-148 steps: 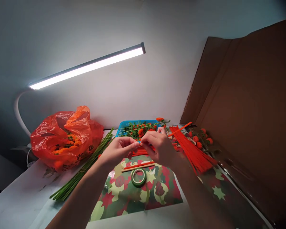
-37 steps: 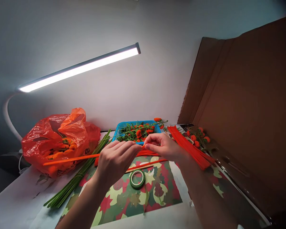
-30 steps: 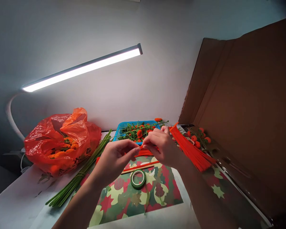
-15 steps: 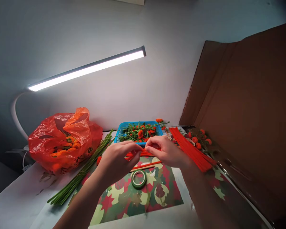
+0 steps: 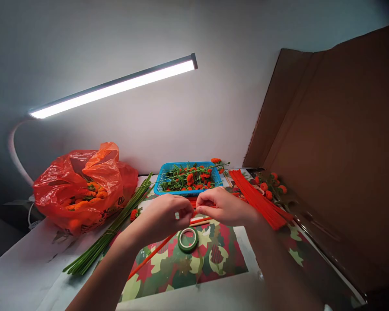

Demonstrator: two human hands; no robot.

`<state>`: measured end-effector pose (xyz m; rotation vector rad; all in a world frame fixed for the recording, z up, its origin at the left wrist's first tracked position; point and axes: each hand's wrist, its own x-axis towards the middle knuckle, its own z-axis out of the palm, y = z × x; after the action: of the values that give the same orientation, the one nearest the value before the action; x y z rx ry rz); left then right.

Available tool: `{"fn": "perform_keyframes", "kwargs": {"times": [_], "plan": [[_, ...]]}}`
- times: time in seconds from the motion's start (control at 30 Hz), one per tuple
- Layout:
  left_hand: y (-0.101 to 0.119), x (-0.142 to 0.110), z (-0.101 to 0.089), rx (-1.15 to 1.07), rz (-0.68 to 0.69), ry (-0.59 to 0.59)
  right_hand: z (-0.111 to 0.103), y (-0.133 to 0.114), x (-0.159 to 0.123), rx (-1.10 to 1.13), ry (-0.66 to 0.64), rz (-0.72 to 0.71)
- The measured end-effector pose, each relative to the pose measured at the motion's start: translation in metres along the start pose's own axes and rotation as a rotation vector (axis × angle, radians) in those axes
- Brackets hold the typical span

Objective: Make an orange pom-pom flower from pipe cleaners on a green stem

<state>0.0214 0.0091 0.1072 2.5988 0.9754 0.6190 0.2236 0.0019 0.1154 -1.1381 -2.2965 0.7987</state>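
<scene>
Beyond the green tape roll (image 5: 187, 240), left hand (image 5: 164, 214) and right hand (image 5: 225, 207), nearly closed, pinch an orange chenille stem (image 5: 151, 256). The stem has swung below the left, likely mid-twist.

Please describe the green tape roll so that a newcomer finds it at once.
In front of the blue basket lies a patterned sheet. Toward its front sits the green tape roll: a ring with a pale core, unlike the long, straight orange strip to its left.

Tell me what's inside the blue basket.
Orange-red flowers, green stems and leaves lie inside the blue basket. Its bottom, and anything beneath the heap, is covered.
</scene>
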Motion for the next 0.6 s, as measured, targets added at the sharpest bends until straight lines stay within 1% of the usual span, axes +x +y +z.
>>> {"fn": "perform_keyframes", "kwargs": {"times": [0.17, 0.3, 0.4, 0.5, 0.6], "plan": [[-0.011, 0.003, 0.0, -0.317, -0.053, -0.094, -0.002, 0.001, -0.001, -0.004, 0.021, -0.09], [-0.021, 0.005, 0.005, -0.711, -0.161, -0.209, -0.003, -0.001, -0.002, -0.079, 0.064, -0.15], [-0.027, 0.007, 0.009, -0.979, -0.211, -0.272, -0.003, -0.002, -0.003, -0.112, 0.081, -0.212], [-0.03, 0.008, 0.014, -1.113, -0.263, -0.307, -0.003, -0.004, -0.004, -0.121, 0.094, -0.246], [-0.029, 0.009, 0.018, -1.242, -0.313, -0.298, -0.003, -0.006, -0.004, -0.131, 0.109, -0.28]]}}
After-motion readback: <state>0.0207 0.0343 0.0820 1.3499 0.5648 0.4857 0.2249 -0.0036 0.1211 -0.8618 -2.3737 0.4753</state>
